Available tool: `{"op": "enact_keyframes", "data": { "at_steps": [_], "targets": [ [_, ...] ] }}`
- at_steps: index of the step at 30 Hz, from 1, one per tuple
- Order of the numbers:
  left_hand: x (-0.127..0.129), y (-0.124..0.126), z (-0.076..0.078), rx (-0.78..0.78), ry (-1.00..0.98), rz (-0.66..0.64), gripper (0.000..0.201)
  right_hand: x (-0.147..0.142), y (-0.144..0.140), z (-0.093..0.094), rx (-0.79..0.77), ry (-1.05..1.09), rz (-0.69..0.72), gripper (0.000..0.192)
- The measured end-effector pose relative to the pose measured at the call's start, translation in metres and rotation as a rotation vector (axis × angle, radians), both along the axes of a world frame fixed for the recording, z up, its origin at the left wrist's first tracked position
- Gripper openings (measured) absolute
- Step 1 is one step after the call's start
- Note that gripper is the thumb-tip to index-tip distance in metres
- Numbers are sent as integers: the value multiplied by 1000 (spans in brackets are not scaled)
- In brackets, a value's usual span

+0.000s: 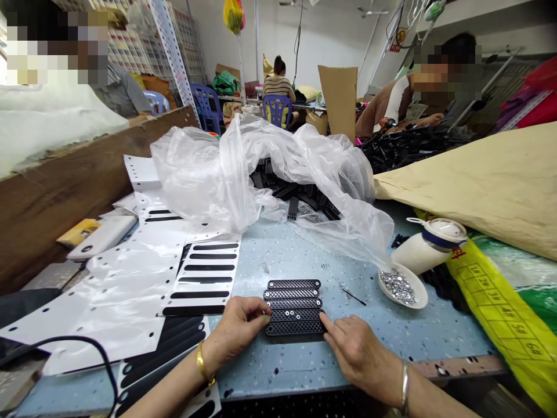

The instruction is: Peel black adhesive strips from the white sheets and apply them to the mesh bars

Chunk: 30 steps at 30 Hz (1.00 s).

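Observation:
Several black textured plastic strips (293, 303) lie side by side as a block on the blue table in front of me. Small silver rings sit at some strip ends, and three loose silver rings (292, 314) lie near the middle of one strip. My left hand (239, 325) is at the block's left edge, thumb and index finger pinched together; what is between them, if anything, is too small to see. My right hand (361, 351) touches the right edge with its index finger stretched out, the other fingers loosely bent, holding nothing visible.
A white bowl (422, 296) of small silver pieces stands right, by a white cup (424, 249). Behind, a clear plastic bag (235, 180) holds black parts. Sheets with black strips (209, 280) lie left. A wooden board (65, 157) edges the left side. Other people sit beyond.

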State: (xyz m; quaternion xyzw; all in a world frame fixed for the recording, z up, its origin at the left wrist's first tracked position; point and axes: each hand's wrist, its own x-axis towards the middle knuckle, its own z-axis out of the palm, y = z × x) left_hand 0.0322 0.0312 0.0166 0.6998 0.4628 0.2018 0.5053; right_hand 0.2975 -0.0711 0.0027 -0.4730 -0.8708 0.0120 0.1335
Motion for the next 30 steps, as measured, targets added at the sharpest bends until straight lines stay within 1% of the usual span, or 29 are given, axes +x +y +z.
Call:
{"op": "enact_keyframes", "data": {
  "at_steps": [3,7,9,12,14,18,25,30],
  "targets": [
    [1,-1,1,-52,-8,26,16,1,-1,-3,0,13,-5,37],
    [0,-5,4,-209,-55,72,20,2,-1,-5,-5,13,-5,39],
    [-1,-6,5,-227,-94,90,21,3,-2,-5,-11,9,-4,39],
    [-1,-5,6,-184,-91,127,21,3,-2,-6,-15,6,-10,39],
    [0,-5,8,-122,-17,127,25,3,-3,-6,-10,5,-15,39],
    [3,-3,11,-8,132,49,28,3,-3,-8,-7,14,-18,39],
    [4,-5,12,33,161,19,28,2,-2,-5,-9,23,-15,39],
    [3,-6,9,200,244,-41,30,2,-3,-4,-27,3,-15,39]
  ]
}}
